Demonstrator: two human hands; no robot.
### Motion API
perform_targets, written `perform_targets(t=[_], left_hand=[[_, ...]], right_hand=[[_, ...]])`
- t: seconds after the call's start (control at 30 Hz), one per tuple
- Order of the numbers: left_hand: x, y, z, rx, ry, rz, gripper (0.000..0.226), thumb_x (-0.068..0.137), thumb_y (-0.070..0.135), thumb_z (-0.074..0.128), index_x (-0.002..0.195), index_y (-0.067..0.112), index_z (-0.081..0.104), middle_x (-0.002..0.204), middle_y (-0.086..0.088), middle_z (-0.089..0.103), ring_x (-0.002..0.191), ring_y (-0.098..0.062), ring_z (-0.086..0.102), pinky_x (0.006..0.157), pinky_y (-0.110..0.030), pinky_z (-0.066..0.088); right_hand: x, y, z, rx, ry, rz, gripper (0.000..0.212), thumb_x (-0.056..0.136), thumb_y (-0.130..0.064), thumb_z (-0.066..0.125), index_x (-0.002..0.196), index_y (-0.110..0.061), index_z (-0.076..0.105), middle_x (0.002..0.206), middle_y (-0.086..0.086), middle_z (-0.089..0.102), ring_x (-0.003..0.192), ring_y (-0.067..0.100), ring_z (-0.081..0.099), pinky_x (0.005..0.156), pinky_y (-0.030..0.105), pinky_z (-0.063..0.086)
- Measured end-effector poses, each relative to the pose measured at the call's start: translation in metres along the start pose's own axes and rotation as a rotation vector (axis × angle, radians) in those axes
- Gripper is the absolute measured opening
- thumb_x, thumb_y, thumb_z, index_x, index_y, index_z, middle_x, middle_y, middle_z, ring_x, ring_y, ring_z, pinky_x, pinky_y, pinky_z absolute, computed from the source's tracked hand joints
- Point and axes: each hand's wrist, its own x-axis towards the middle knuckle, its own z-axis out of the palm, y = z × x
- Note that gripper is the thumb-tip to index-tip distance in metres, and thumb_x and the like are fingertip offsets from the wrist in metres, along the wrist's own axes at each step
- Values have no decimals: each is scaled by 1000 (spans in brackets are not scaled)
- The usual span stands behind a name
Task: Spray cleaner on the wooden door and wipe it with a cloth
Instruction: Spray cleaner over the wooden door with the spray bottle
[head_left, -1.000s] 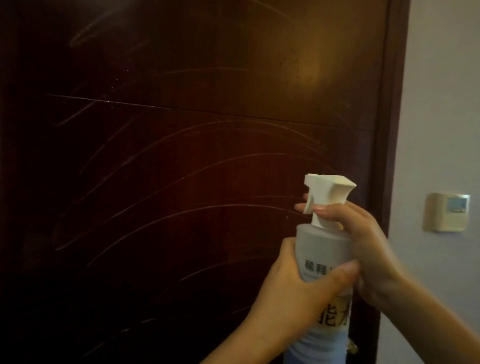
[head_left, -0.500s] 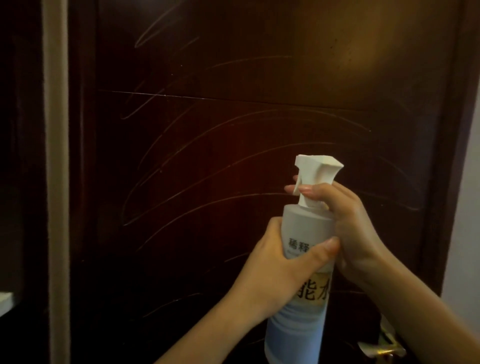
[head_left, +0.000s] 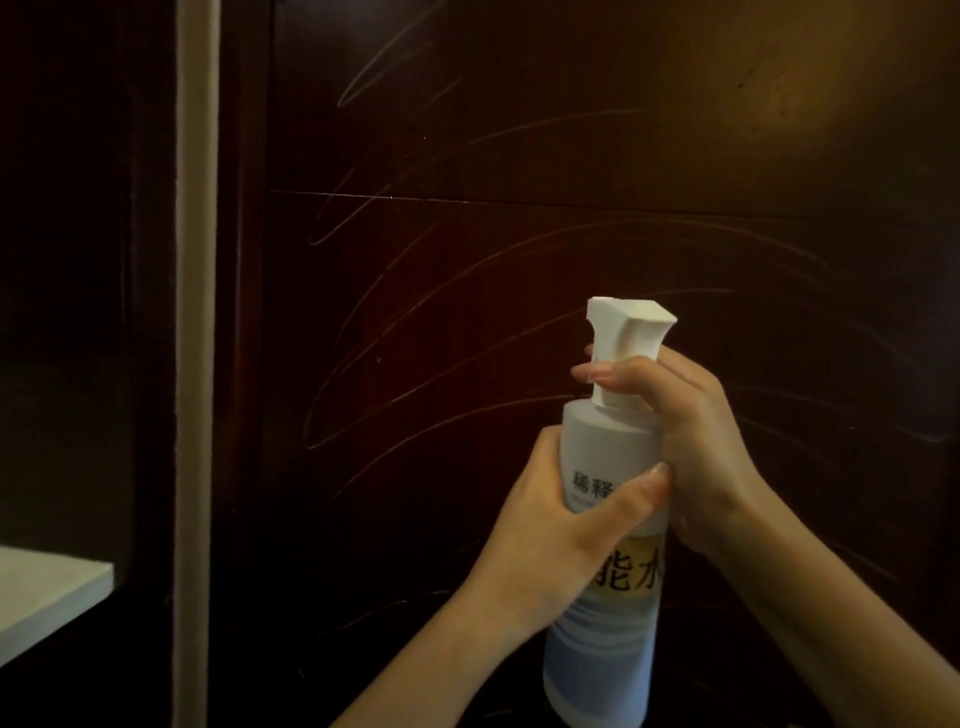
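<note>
On the spray bottle (head_left: 623, 577) I am reading black characters: "稀释" just above the left thumb, partly covered by it, and a bigger "能水" on a yellow band just below that thumb. Both forearms are slanting up from below and meeting at the bottle, which is standing upright between them. The left hand (head_left: 550, 540) is wrapping its fingers round the bottle's body, with the thumb lying across the label. The right hand (head_left: 691, 431) is gripping the neck under the white spray head (head_left: 618, 338), one finger curling over the trigger. Beyond both hands the wooden door (head_left: 467, 260) is showing pale curved streaks. Far left of the left hand I am seeing a white shelf (head_left: 52, 587).
</note>
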Motion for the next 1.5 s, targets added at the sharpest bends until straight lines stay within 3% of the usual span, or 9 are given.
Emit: perform_targets(t=[0.1,0.2,0.4,0.5,0.67,0.9,1.17,1.3,1.5], left_hand=[[4,4,-3,28,-17,18,61,62,47,73,114,27,48,105,-1,66,95,-13,67,76,-28,55],[5,5,-6,28,-39,3,61,61,46,75,114,28,50,105,1,66,95,-12,67,78,-30,56],[-2,-4,-16,13,29,-9,63,59,48,73,113,23,53,104,-4,68,94,-16,67,77,-29,56],[-6,-8,-25,14,79,-16,63,59,48,73,114,23,53,103,-4,68,93,-15,68,74,-26,55],[-22,-17,-45,49,161,-51,65,58,51,71,114,23,53,101,-2,69,91,-14,68,73,-24,55],[-45,-27,-65,73,264,-70,66,57,49,72,114,22,53,101,-1,69,93,-15,68,72,-25,54],[-65,-42,-75,105,302,-210,68,58,49,78,114,23,52,98,2,70,89,-10,68,67,-19,52],[-85,-59,-71,69,350,-278,57,59,39,70,112,23,53,99,0,69,86,-7,68,63,-15,51],[-106,-78,-69,105,413,-312,57,58,41,67,111,25,54,96,3,68,84,-1,67,62,-12,49]], right_hand=[[-1,0,0,60,47,-60,37,60,-29,64,87,-3,63,88,17,65,69,14,62,57,27,50],[-3,1,-1,114,32,-74,21,62,-30,63,77,-15,67,87,7,70,67,12,65,57,27,52],[-1,10,12,95,-39,11,39,65,-31,70,92,-3,62,90,18,65,69,16,62,58,27,51],[3,17,24,95,-82,44,38,71,-26,71,94,2,60,77,7,61,64,13,59,56,25,49],[3,35,48,106,-138,127,29,77,-23,67,98,-2,64,83,1,62,67,8,60,59,22,49],[-3,52,75,101,-257,75,27,64,-33,64,83,-13,61,75,-4,60,64,4,59,55,15,46],[-19,84,86,180,-287,202,41,66,-34,64,93,-4,61,80,6,61,74,16,61,65,27,49],[-38,103,91,166,-304,253,45,66,-33,63,99,-3,61,103,18,64,88,28,64,71,28,51],[-61,124,96,201,-279,319,45,67,-31,64,99,1,60,102,23,63,76,16,59,64,24,49]])
